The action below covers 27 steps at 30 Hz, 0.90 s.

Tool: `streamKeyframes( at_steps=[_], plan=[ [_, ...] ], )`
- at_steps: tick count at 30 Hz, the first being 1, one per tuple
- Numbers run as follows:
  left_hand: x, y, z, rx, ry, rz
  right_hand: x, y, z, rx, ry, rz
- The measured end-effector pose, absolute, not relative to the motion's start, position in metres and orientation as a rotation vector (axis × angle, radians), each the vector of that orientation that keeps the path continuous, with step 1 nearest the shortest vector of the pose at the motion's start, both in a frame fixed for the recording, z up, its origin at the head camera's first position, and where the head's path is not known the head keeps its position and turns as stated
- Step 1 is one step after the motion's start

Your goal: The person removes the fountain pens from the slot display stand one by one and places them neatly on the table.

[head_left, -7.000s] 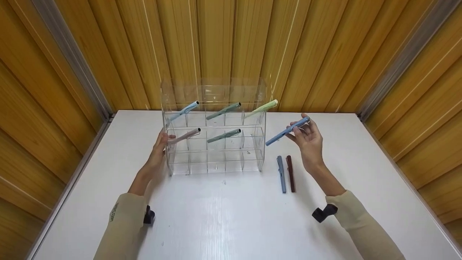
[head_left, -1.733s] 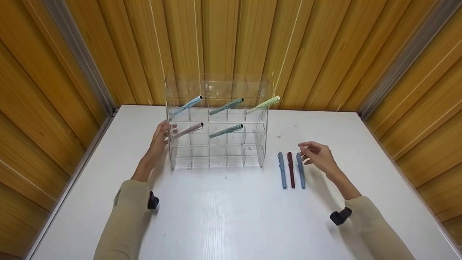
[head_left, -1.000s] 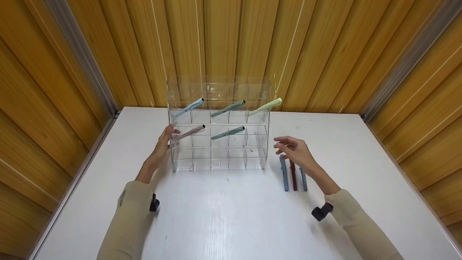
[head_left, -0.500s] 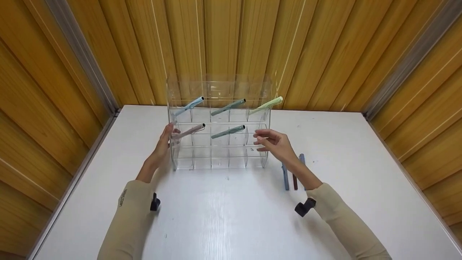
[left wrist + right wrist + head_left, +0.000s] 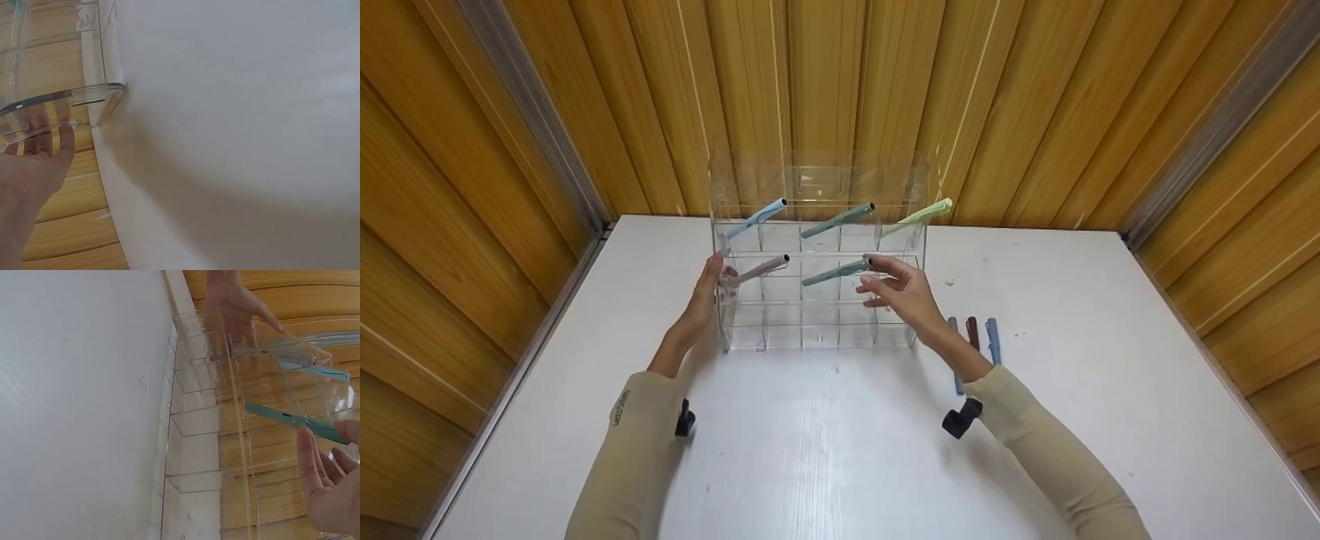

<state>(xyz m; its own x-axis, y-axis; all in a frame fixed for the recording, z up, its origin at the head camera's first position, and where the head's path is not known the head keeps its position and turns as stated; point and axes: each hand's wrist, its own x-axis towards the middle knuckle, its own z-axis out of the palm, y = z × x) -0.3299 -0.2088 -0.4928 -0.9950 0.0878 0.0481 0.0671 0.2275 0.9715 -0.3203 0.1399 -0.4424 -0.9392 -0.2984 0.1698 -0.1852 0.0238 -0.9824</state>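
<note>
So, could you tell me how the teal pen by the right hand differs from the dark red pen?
The teal pen sits slanted in the clear rack, cap end raised; the dark red pen lies flat on the white table. The right hand reaches the teal pen's cap end; nothing touches the dark red pen. Both look alike in shape.

A white table (image 5: 825,457) fills the lower half of the frame, and walls of wooden panels (image 5: 1035,97) stand behind it and at both sides. Right of the centre, three pens lie side by side on the table: a grey-blue pen (image 5: 958,382), a dark red pen (image 5: 973,331) and a blue pen (image 5: 994,340).
</note>
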Motion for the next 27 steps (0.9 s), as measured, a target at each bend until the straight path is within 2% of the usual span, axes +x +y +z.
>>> streamKeyframes(
  at_steps=[15, 27],
  plan=[
    [-0.326, -0.2, -0.498, 0.098, 2.44, 1.892, -0.322, 0.117, -0.448, -0.389, 2.192, -2.115],
    [-0.324, -0.207, -0.496, 0.099, 2.46, 1.843, -0.314, 0.128, -0.438, -0.408, 2.225, -2.171]
  ],
)
